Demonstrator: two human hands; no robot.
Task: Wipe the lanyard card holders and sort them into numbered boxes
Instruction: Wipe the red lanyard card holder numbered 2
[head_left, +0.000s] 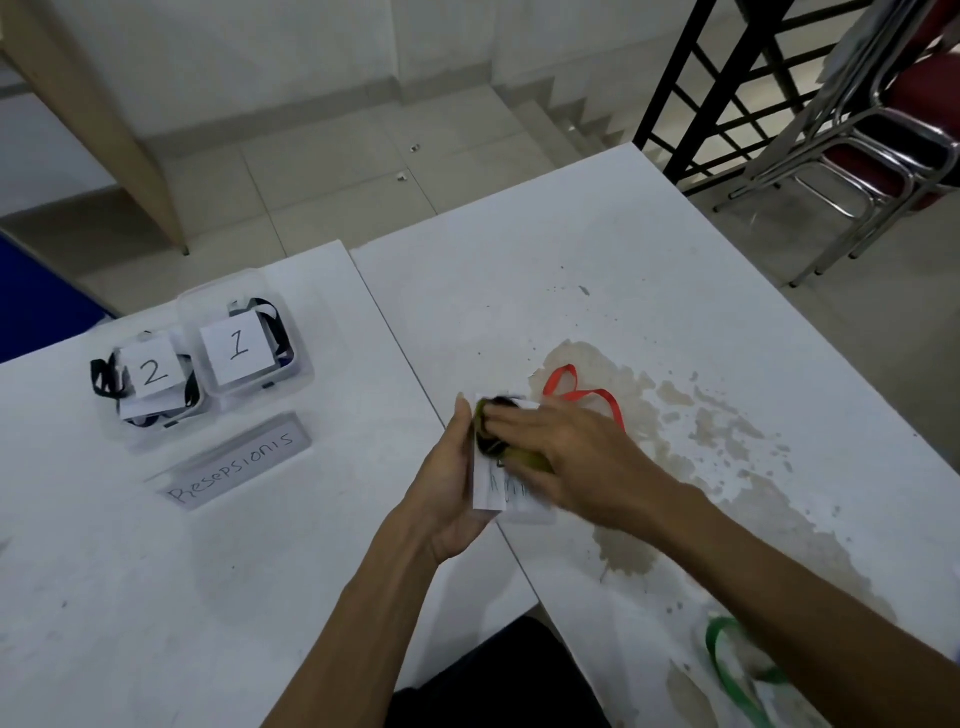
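On the left of the white surface (156, 571) we are seeing two clear boxes, side by side. The box marked 2 (150, 382) and the box marked 1 (244, 348) are both already holding black straps. Just in front of them a sign (236, 460) is lying flat.

In the middle, our left hand (452, 483) is holding the card holder (491, 488) up by its edge, with the fingers curled around it. Our right hand (566, 457) is pressing a yellow-green cloth (524, 460) onto the card holder, with the fingers lying fairly flat on top.

The red strap (582, 395) is trailing right, over a brown stain (675, 467). A green strap (727, 660) is waiting near the right edge.

We think the wiping is still going on. The red strap might drag through the stain and get dirty. If we rub too hard, the card holder might slip out of our left hand.
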